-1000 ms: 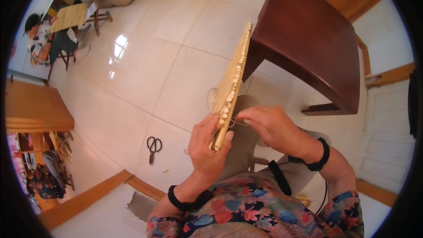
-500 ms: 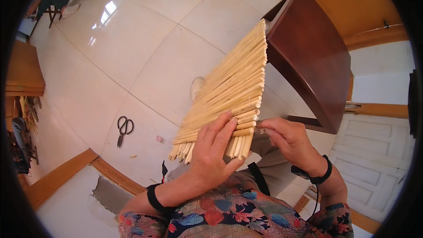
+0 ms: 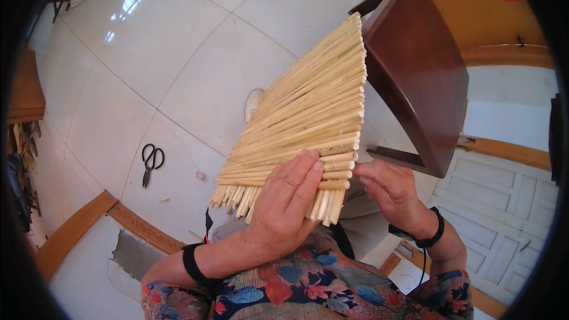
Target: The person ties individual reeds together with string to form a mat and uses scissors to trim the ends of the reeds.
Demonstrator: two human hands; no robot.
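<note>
A mat of pale reed stalks (image 3: pixel 296 106), laid side by side and bound together, slants across my lap. Over its near edge lies my left hand (image 3: pixel 284 192), fingers on top and together, the thumb tucked out of sight as it grips the mat. Shorter cut stalks (image 3: pixel 323 204) stick out crosswise beneath that edge, toward my body. At the mat's right side, by the stalk ends, my right hand (image 3: pixel 388 186) is closed in a pinch. Its fingertips are partly behind the stalk ends, and what they hold, if anything, is too small to tell.
Black-handled scissors (image 3: pixel 152 165) lie on the tiled floor (image 3: pixel 178 83) to the left, with a small pink scrap (image 3: pixel 200 175) nearby. A dark red wooden stool or chair (image 3: pixel 421 77) stands close behind the mat on the right. A white panelled door (image 3: pixel 492 219) is farther right.
My view has shifted, so the floor and scissors sit farther left in the picture. Both hands stay at the mat's near end, and the mat appears tilted slightly more toward me.
</note>
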